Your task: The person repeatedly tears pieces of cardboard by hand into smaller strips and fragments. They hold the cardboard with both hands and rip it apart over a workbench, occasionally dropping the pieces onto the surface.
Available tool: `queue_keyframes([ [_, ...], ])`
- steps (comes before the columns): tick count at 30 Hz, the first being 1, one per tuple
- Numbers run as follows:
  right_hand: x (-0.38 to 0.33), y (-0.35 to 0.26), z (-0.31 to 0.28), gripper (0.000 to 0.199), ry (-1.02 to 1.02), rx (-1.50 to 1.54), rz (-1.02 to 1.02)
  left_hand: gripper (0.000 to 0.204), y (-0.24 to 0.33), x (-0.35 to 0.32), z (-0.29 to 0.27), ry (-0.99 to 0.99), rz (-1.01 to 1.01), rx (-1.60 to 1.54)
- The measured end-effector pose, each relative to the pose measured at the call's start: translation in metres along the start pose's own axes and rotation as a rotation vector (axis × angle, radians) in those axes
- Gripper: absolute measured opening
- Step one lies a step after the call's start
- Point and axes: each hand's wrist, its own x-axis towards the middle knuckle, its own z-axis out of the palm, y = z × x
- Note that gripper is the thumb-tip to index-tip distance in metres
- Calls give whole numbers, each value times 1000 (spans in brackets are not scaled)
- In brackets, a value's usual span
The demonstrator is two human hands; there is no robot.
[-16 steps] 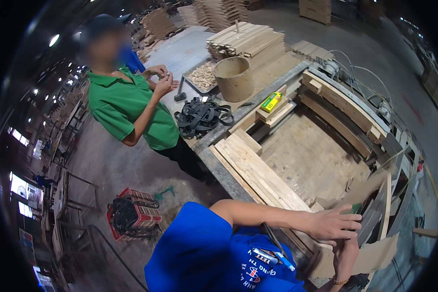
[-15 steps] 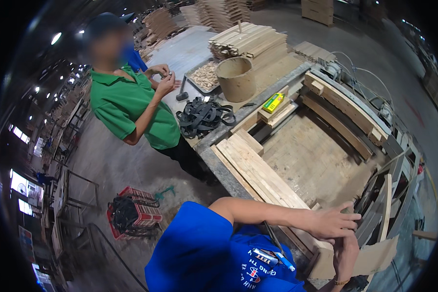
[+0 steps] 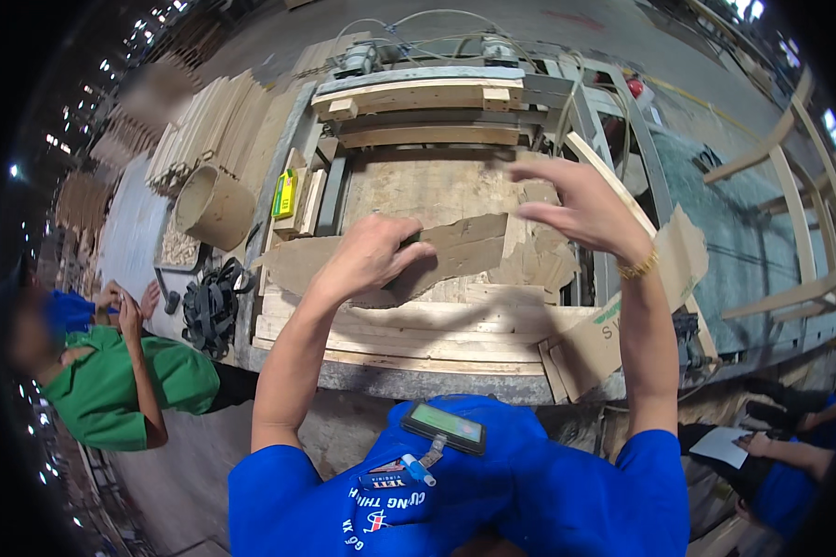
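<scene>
A torn strip of brown cardboard (image 3: 464, 246) lies across the wooden frame bed in front of me. My left hand (image 3: 372, 255) is closed on its left part, fingers curled and thumb along the top. Above its right end, my right hand (image 3: 581, 206) is held with fingers apart and slightly blurred; nothing shows in its grasp. Beneath the strip, light wooden boards (image 3: 418, 331) run side by side along the near edge of the bench. A second cardboard piece (image 3: 593, 348) leans at the right end of these boards, partly behind my right forearm.
A yellow-green box (image 3: 284, 193) sits on wood blocks at the left. Beyond it are a round bucket (image 3: 215, 209), black straps (image 3: 215, 306) and stacked slats (image 3: 204, 130). A clamp beam (image 3: 418, 96) spans the far side. A co-worker in green (image 3: 125, 390) stands left; another person is at right.
My view has swung to the right. My hands, earlier together at the bench's right corner, are now apart over the bed, where the torn cardboard strip now lies.
</scene>
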Motion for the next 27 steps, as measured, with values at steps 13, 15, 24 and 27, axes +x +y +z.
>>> queue_keyframes([
  [13, 35, -11, 95, 38, -650, -134, -323, 42, 3, -14, 23, -191, 48, -32],
  [15, 23, -23, 89, 28, -578, -192, -360, 40, 2, -15, 15, -248, 132, -92],
  [24, -27, -84, 37, 16, -89, -88, -503, 27, -74, -9, -35, 145, -190, -304],
  [27, -44, -66, 14, 17, -133, 438, -219, 25, -61, -6, -39, 342, -59, -196],
])
